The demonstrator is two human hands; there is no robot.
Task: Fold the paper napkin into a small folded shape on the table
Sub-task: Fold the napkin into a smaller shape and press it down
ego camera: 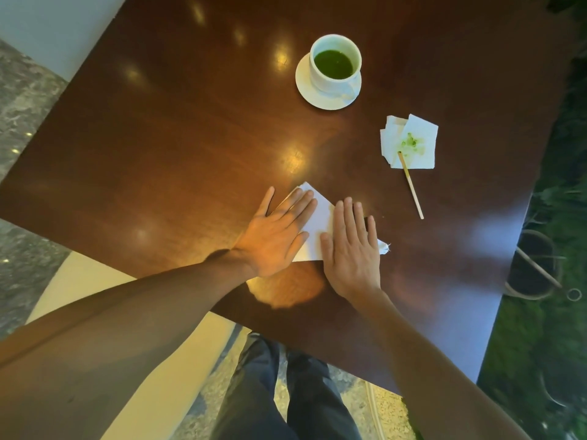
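A white paper napkin (320, 219), folded into a triangle, lies flat on the dark wooden table (178, 147) near its front edge. My left hand (276, 233) rests palm down on the napkin's left half, fingers spread. My right hand (352, 249) presses flat on its right half, and one napkin corner pokes out to the right of that hand. Both hands cover much of the paper. Neither hand grips anything.
A white cup of green drink (335, 63) stands on a saucer (305, 87) at the back. To the right lies a stained napkin (413, 142) with a wooden stirrer (413, 190) resting on it. The table's front edge runs just below my wrists.
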